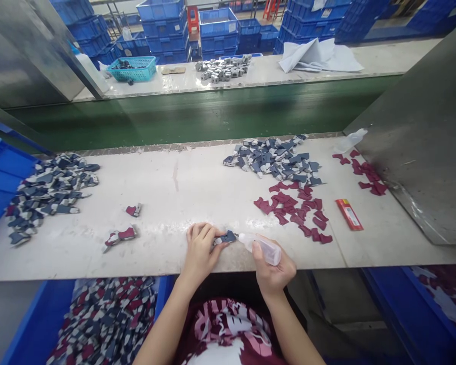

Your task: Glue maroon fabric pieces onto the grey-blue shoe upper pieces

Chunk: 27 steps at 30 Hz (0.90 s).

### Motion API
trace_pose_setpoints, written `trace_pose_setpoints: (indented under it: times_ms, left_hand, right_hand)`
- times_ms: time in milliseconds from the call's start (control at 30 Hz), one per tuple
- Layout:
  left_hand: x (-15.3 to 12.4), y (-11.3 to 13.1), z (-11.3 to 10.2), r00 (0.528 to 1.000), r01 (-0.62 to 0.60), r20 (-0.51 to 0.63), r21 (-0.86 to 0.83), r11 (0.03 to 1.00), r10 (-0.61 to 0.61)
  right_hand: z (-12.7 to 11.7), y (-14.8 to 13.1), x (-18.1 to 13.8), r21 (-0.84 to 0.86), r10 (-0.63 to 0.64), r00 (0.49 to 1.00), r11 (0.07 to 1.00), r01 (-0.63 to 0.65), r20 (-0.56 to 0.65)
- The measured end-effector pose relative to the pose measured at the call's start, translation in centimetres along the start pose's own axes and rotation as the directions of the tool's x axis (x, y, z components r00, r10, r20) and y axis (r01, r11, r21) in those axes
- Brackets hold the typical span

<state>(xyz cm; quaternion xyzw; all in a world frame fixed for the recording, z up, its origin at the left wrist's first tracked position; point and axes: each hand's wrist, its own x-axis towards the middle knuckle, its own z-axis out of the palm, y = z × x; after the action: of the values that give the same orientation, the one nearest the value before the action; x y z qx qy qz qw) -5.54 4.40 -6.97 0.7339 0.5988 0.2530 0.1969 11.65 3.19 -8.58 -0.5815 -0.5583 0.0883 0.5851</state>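
My left hand [200,247] pins a small dark blue-grey piece [225,238] against the white worktable [175,192] near its front edge. My right hand [272,267] grips a small clear squeeze bottle [261,248], its nozzle tip pointing left and touching the piece. A pile of blue-grey pieces [276,161] lies behind, and a scatter of dark red pieces [295,210] lies just right of my hands.
A bigger heap of blue-grey pieces [47,190] lies at the left. Two joined red-and-grey pieces [120,236] [133,210] lie left of my hands. A red flat pack [348,214], more red pieces [367,172], a second bottle [350,140] are right. Blue bins [110,319] sit below.
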Motion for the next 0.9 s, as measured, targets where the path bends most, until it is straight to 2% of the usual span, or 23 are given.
trace_pose_setpoints:
  times_ms: [300,567,700,800,900]
  left_hand:
    - [0.1,0.2,-0.1,0.999,0.033,0.013,-0.018,0.999,-0.033]
    - [0.1,0.2,-0.1,0.999,0.040,0.008,-0.009,0.999,-0.040]
    - [0.2,0.2,-0.2,0.998,0.055,0.015,-0.030,0.998,-0.055]
    - [0.2,0.2,-0.2,0.998,0.064,0.020,-0.042,0.997,-0.063]
    - [0.3,0.2,-0.2,0.998,0.064,0.014,-0.041,0.997,-0.063]
  right_hand:
    - [-0.2,-0.1,-0.4,-0.044,-0.049,0.996,0.998,0.046,-0.080]
    - [-0.3,0.7,-1.5,0.030,0.056,0.990,0.998,-0.053,-0.129]
    - [0.0,0.4,-1.6,0.079,0.004,0.998,0.997,0.001,-0.059]
    - [0.3,-0.2,-1.2,0.040,-0.059,0.998,0.997,0.059,0.003]
    - [0.5,-0.7,-0.7,-0.018,-0.076,0.997,0.997,0.076,0.015]
